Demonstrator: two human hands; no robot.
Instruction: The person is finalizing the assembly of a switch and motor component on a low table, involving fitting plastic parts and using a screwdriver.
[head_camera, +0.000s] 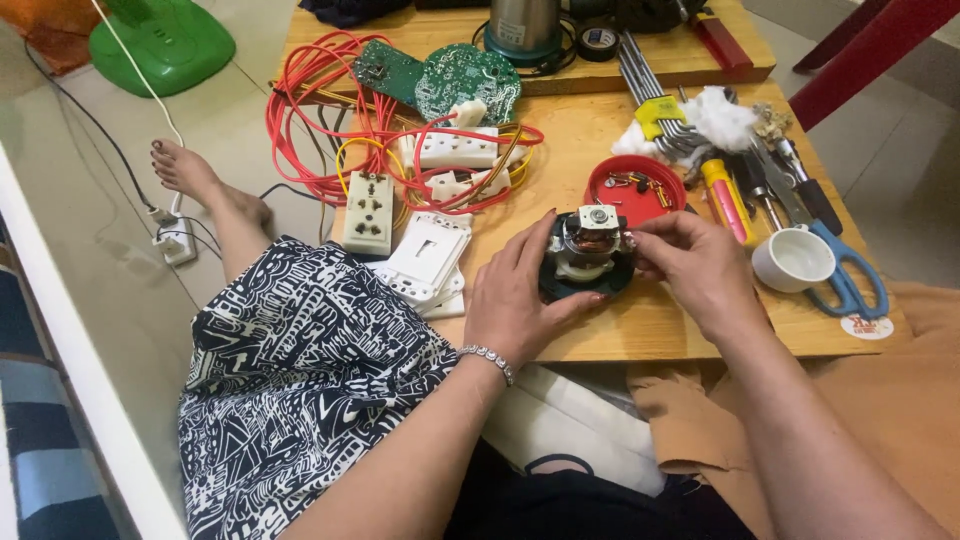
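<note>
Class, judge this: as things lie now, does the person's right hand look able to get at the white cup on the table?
Probably yes. The right hand is on the small motor, and the white cup stands just beside it on the wooden table with bare wood between.

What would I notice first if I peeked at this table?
Right in the middle, the left hand and the right hand hold a small electric motor with copper windings, sitting on the wooden table. Behind it lies a big tangle of red wires around white socket strips. Just past the motor sits a red lid with tiny parts in it, and blue-handled scissors lie to the right.
</note>
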